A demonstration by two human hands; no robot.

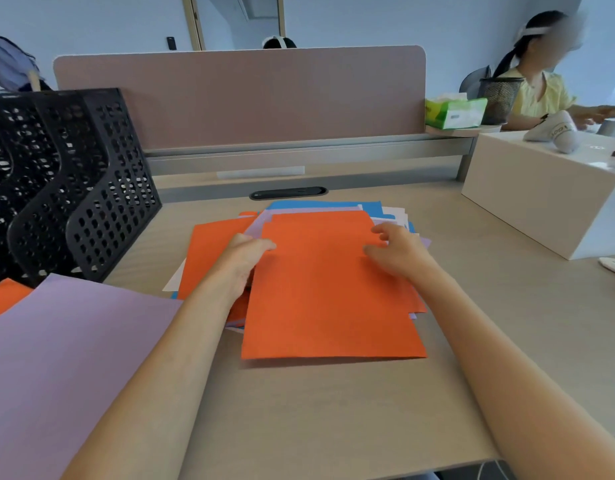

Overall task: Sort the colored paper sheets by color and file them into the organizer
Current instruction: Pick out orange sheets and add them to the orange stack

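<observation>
A loose pile of coloured paper [333, 207] lies in the middle of the desk, with blue, lilac, white and orange sheets showing at its edges. An orange sheet [327, 299] lies on top. My left hand [242, 263] grips that sheet's left edge, fingers curled over it. My right hand [398, 252] rests on the sheet's right side with fingers spread. A second orange sheet [209, 251] sticks out to the left under my left hand. The black perforated organizer [91, 188] stands at the left. A lilac sheet [67, 358] lies in front of it, over an orange sheet [5, 296].
A pink divider panel [240, 95] closes the back of the desk. A white box [541, 192] stands at the right with a small grey object on it. A green tissue pack [455, 112] and a mesh pen cup [500, 98] sit behind. Other people sit beyond the divider and at the right.
</observation>
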